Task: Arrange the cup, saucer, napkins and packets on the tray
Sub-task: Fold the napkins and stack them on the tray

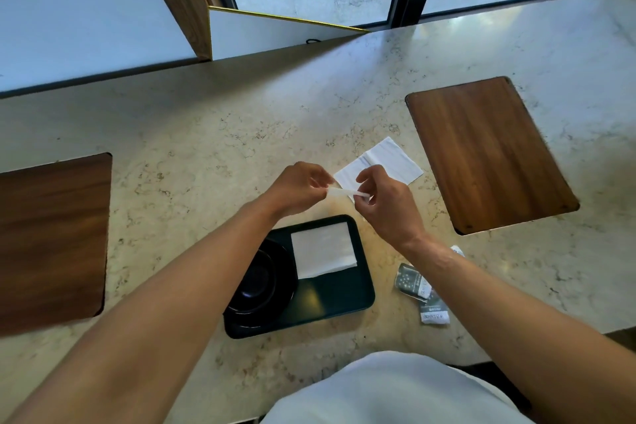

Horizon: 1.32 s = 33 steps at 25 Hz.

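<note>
A dark tray (339, 299) lies on the marble counter in front of me. On its left half stands a black cup on a black saucer (256, 280), partly hidden by my left forearm. A folded white napkin (323, 249) lies on the tray's far right part. Above the counter beyond the tray, my left hand (299, 188) and my right hand (385, 198) each pinch one end of a thin white napkin (346, 192), seen edge-on. Another white napkin (389, 160) lies open on the counter behind it. Several grey packets (421, 291) lie right of the tray.
Two wooden boards are set in the counter, one at the left (51, 241) and one at the far right (488, 153). A window and a wooden post stand beyond the counter's far edge. My white clothing fills the bottom of the view.
</note>
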Each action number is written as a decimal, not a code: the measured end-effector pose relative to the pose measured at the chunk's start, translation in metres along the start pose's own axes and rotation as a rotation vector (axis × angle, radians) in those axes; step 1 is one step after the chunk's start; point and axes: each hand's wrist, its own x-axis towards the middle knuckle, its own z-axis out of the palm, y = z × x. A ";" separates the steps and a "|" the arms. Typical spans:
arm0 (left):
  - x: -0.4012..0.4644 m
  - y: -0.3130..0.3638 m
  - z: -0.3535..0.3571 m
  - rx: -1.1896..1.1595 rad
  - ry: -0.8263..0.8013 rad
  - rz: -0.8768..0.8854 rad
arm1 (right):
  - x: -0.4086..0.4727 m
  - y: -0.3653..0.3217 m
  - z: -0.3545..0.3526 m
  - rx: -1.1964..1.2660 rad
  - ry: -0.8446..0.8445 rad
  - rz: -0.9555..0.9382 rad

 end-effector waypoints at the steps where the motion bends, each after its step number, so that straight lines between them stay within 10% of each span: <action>1: -0.004 0.000 -0.001 0.015 0.024 0.008 | -0.002 -0.003 -0.001 0.002 -0.003 -0.020; 17: -0.087 0.022 -0.045 0.368 0.136 0.278 | -0.016 -0.049 -0.004 0.009 -0.165 -0.144; 27: -0.099 0.003 -0.021 -0.182 0.242 -0.126 | -0.027 -0.032 -0.004 0.686 -0.288 0.313; 33: -0.090 -0.013 0.004 -0.387 0.109 -0.287 | -0.028 -0.018 0.014 0.538 -0.205 0.467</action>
